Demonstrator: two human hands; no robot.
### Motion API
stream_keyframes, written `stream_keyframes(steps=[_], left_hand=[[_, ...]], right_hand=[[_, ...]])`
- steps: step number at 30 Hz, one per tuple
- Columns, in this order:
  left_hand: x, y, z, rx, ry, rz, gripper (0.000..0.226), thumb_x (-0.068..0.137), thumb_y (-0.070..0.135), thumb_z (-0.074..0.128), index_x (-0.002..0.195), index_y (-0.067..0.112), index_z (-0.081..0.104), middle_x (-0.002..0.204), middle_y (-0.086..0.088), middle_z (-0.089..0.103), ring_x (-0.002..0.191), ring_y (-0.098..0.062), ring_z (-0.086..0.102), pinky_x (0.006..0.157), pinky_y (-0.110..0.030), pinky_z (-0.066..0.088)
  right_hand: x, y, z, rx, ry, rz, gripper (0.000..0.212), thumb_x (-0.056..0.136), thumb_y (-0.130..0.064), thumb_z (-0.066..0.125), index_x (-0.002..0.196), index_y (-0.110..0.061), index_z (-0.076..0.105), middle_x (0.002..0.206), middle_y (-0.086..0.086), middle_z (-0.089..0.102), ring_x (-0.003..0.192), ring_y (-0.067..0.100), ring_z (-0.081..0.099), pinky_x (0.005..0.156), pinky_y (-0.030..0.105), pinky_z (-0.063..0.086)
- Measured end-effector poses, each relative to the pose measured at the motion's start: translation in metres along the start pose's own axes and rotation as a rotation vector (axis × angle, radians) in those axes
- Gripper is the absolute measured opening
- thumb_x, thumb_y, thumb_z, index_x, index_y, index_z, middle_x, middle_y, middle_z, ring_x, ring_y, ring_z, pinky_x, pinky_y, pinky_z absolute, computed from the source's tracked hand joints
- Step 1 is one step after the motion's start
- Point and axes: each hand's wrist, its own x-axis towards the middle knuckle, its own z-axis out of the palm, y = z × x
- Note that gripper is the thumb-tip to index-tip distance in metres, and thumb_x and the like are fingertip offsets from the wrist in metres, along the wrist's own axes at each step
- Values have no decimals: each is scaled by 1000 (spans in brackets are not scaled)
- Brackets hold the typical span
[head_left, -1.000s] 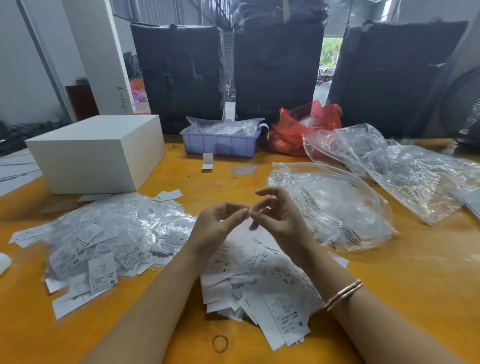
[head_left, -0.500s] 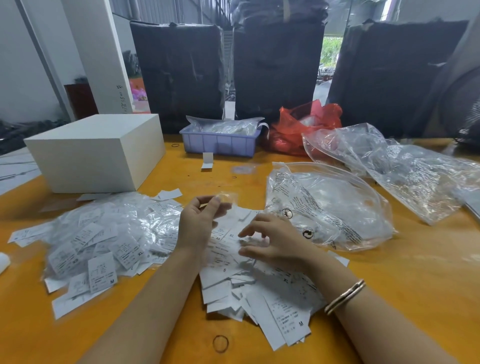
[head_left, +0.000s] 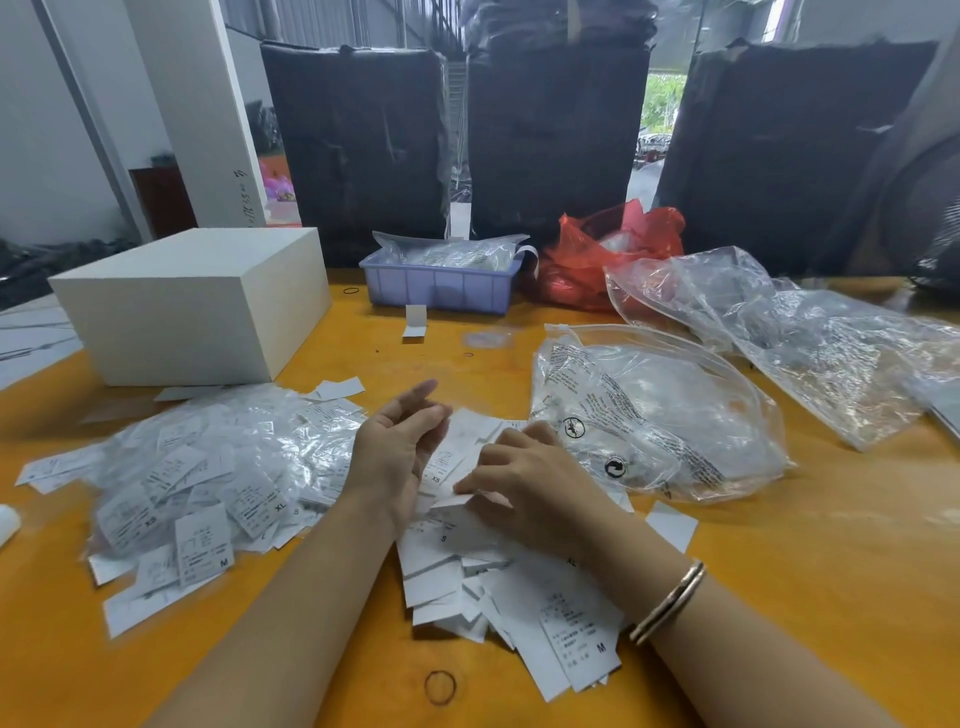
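Observation:
A loose heap of white size labels (head_left: 524, 592) lies on the orange table (head_left: 831, 545) in front of me. My right hand (head_left: 524, 483), palm down with curled fingers, rests on the heap and pinches the edge of one label (head_left: 457, 501). My left hand (head_left: 400, 447) stands on its edge just left of it, palm turned to the right and fingers fairly straight, with nothing clearly in it. To the left is a heap of labels packed in small clear bags (head_left: 208, 478). A large clear zip bag (head_left: 649, 415) lies right of my hands.
A white box (head_left: 192, 306) stands at the back left. A purple tray (head_left: 441, 286) with clear bags and a red plastic bag (head_left: 613, 244) sit at the back. Crumpled clear plastic (head_left: 805, 338) covers the right. A rubber band (head_left: 440, 687) lies near the front edge.
Both hands were raised with fingertips together, then dropped to the label heap. The right hand now pinches a label, and the left hand has opened beside it.

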Motion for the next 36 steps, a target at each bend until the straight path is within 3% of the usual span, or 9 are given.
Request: stream_keyframes(steps=[4, 10, 16, 21, 26, 29, 32, 36], left_hand=[[-1, 0, 2, -59, -5, -37, 14, 87, -5, 56, 88, 6, 65, 69, -6, 70, 66, -12, 69, 59, -17, 54], [0, 1, 0, -137, -13, -99, 11, 89, -2, 56, 89, 9, 56, 73, -7, 72, 66, -12, 70, 56, -19, 55], [0, 5, 0, -224, -61, -122, 17, 88, -4, 53, 97, 9, 60, 73, -6, 69, 69, -12, 69, 61, -18, 56], [-2, 7, -1, -197, -95, -169, 28, 88, -8, 51, 107, 10, 62, 85, -11, 63, 72, -15, 68, 60, -19, 56], [-4, 3, 2, -123, -122, -183, 23, 93, -3, 46, 101, 5, 67, 87, -14, 65, 76, -17, 70, 63, -21, 57], [-6, 0, 4, 57, -120, -130, 23, 98, 9, 43, 99, 8, 66, 81, -8, 71, 74, -16, 71, 59, -22, 55], [-6, -5, 6, 276, -87, -73, 22, 101, 13, 37, 99, 13, 59, 70, -1, 70, 57, -10, 64, 50, -20, 47], [-5, -5, 6, 184, -91, -113, 26, 92, -4, 36, 101, 10, 56, 56, 2, 57, 48, -8, 49, 49, -21, 38]], right_hand=[[-3, 2, 2, 209, 75, 90, 8, 81, -23, 70, 89, -24, 72, 92, -10, 67, 91, 17, 56, 83, 32, 29], [-8, 14, 5, 366, 8, 99, 14, 89, -24, 61, 91, -17, 73, 97, -8, 67, 93, 12, 53, 85, 32, 26], [-3, 15, 6, 550, 294, 162, 6, 80, -5, 70, 81, 1, 72, 86, 9, 69, 79, 21, 64, 74, 38, 52], [-5, 21, 7, 675, 497, 295, 18, 75, 12, 67, 78, -6, 69, 92, 8, 64, 87, 17, 62, 78, 28, 50], [-3, 20, 1, 894, 537, 501, 32, 81, 5, 64, 72, -26, 70, 113, 2, 52, 109, 4, 50, 86, 11, 41], [-4, 20, 0, 1107, 539, 581, 29, 83, 5, 61, 71, -21, 70, 118, 2, 51, 111, 6, 50, 87, 17, 47], [-3, 21, 0, 1262, 556, 629, 33, 84, 8, 59, 69, -19, 71, 119, -1, 53, 115, 11, 52, 89, 21, 49], [-2, 22, 1, 1271, 541, 591, 39, 84, 12, 55, 69, -20, 73, 104, -7, 65, 104, 8, 58, 85, 20, 50]])
